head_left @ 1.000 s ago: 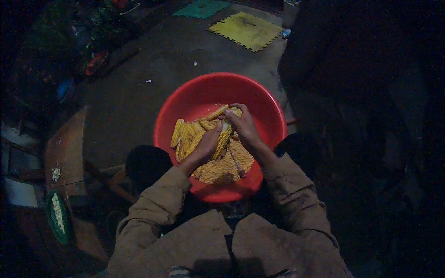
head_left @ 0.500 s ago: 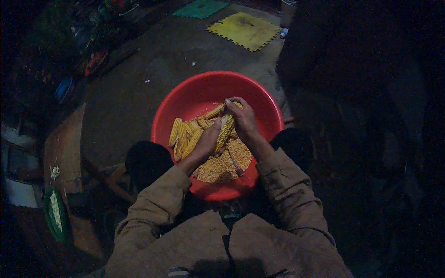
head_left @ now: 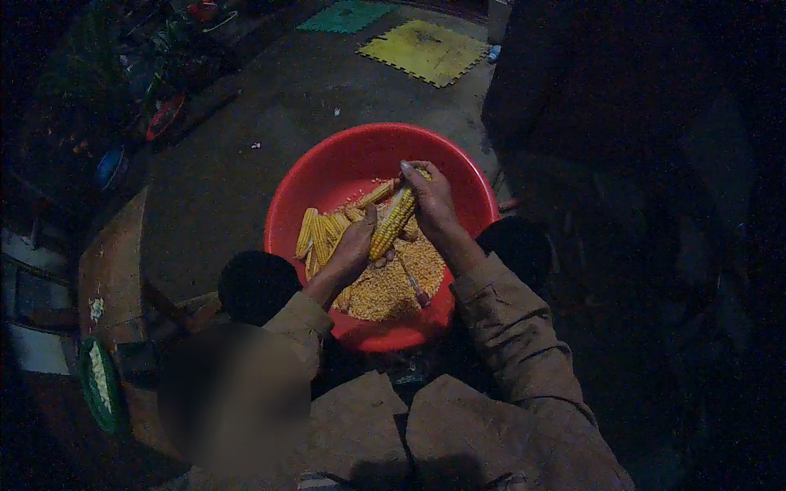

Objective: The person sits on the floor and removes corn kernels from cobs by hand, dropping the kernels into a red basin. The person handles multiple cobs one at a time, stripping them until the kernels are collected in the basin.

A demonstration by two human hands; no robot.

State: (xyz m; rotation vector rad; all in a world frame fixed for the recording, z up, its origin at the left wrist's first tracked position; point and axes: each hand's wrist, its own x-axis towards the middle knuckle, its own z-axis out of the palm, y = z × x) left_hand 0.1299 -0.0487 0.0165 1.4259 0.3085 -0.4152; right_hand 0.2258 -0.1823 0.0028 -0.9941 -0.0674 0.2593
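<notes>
Between my hands an ear of yellow corn (head_left: 395, 226) is held at a slant above a red basin (head_left: 282, 182). My right hand (head_left: 434, 203) is closed around its upper far end, the thumb on top. My left hand (head_left: 354, 248) cups the lower near end, its thumb along the side and fingertips showing beneath. Several more ears of corn (head_left: 314, 232) lie in the basin's left part. Loose kernels (head_left: 378, 296) form a heap in the near part. On that heap rests a thin-shafted tool with a reddish handle (head_left: 422, 299), resembling a screwdriver.
The basin stands between my knees. Beyond it on the floor lie a yellow foam mat (head_left: 426, 51) and a green mat (head_left: 348, 15). To the left are a wooden board (head_left: 113, 262) and a long green tray-like thing (head_left: 99, 385) with pale contents. The right side is very dark.
My left hand has shifted slightly left and up along the ear of corn, its thumb now higher. The right hand keeps its hold, and the whole view has shifted a little.
</notes>
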